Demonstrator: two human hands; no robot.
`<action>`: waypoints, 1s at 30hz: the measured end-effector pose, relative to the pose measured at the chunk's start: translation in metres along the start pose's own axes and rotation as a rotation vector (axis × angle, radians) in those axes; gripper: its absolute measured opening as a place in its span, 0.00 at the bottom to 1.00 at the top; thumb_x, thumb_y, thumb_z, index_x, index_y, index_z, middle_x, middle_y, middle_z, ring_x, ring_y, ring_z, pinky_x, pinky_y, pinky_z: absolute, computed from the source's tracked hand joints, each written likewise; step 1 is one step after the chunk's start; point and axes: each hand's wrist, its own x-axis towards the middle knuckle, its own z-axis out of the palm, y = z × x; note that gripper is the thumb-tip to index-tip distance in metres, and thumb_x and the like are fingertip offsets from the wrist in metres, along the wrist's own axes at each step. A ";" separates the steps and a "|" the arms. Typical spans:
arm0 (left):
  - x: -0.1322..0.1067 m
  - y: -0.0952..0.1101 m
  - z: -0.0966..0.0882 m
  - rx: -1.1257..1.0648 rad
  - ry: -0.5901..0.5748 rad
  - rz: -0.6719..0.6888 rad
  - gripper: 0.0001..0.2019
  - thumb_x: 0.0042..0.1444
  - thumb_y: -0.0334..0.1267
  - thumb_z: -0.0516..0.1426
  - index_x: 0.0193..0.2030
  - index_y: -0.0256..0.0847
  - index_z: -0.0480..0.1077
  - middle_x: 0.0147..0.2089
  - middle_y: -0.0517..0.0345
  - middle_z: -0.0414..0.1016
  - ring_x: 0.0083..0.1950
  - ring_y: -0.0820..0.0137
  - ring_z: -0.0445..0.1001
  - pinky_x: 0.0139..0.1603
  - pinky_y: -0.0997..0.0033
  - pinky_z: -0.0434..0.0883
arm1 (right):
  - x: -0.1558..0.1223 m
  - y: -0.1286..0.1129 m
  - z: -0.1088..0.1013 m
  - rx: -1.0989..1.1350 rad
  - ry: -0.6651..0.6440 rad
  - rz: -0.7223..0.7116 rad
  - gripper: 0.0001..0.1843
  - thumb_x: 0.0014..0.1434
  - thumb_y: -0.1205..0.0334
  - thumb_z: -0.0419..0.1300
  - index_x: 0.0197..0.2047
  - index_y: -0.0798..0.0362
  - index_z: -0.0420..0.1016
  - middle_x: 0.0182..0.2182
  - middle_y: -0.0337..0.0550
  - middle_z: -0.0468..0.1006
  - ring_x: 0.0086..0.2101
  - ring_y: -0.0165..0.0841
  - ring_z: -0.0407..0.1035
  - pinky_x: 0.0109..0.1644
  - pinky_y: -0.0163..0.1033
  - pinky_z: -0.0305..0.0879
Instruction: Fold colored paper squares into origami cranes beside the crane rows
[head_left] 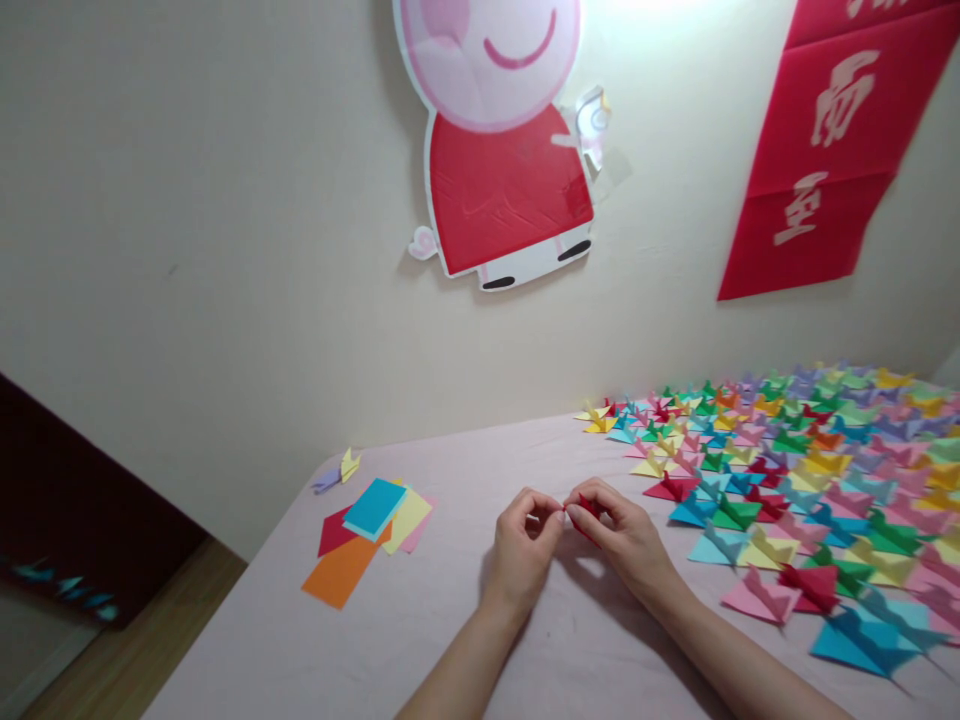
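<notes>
Between my hands is a small piece of folded red paper [587, 503], most of it covered by my fingers. My right hand [616, 530] is closed around its body, thumb on the near side. With thumb and forefinger, my left hand [523, 545] pinches a thin tip at the paper's left end. Both hands are just above the pale pink cloth [465, 650]. Rows of folded paper cranes [757, 550] in many colours spread to the right of my right hand.
Sheets of coloured paper lie at left, with a blue sheet [375, 508] on top and an orange sheet [341, 572] in front. Two small folded pieces, one a yellow folded paper [349, 466], sit behind them. A wall [300, 250] with a cartoon pig cutout [510, 190] and red banner [825, 150] rises behind.
</notes>
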 end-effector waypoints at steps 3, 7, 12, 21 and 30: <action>-0.001 -0.001 0.001 0.004 0.005 0.013 0.07 0.55 0.40 0.58 0.31 0.40 0.71 0.32 0.58 0.73 0.34 0.68 0.70 0.37 0.71 0.66 | 0.000 0.001 0.001 0.024 -0.026 0.038 0.11 0.58 0.53 0.60 0.31 0.52 0.74 0.29 0.39 0.73 0.30 0.33 0.67 0.34 0.36 0.63; -0.002 -0.004 0.003 0.004 0.005 0.010 0.07 0.55 0.40 0.58 0.31 0.40 0.71 0.32 0.58 0.73 0.34 0.68 0.70 0.37 0.71 0.66 | -0.001 0.001 0.002 0.061 -0.019 0.060 0.11 0.56 0.52 0.61 0.30 0.52 0.74 0.28 0.38 0.73 0.29 0.32 0.67 0.32 0.35 0.63; -0.004 -0.009 0.007 0.012 -0.024 -0.013 0.06 0.56 0.39 0.58 0.31 0.40 0.71 0.30 0.60 0.72 0.33 0.69 0.67 0.36 0.73 0.64 | -0.001 0.001 0.002 0.116 0.007 0.106 0.14 0.55 0.51 0.62 0.27 0.52 0.72 0.25 0.36 0.70 0.27 0.31 0.63 0.31 0.35 0.61; -0.004 -0.005 0.005 -0.002 0.002 -0.004 0.08 0.55 0.40 0.58 0.28 0.40 0.70 0.29 0.60 0.70 0.32 0.69 0.67 0.36 0.72 0.63 | -0.001 -0.004 0.003 0.223 -0.039 0.173 0.20 0.53 0.43 0.64 0.28 0.53 0.73 0.23 0.35 0.68 0.26 0.30 0.62 0.30 0.35 0.60; -0.005 -0.007 0.007 0.043 0.000 0.012 0.07 0.56 0.38 0.57 0.28 0.41 0.69 0.29 0.61 0.70 0.32 0.70 0.66 0.35 0.72 0.62 | -0.002 -0.001 0.006 0.218 -0.039 0.175 0.21 0.54 0.42 0.64 0.27 0.52 0.71 0.22 0.34 0.67 0.22 0.27 0.58 0.26 0.34 0.57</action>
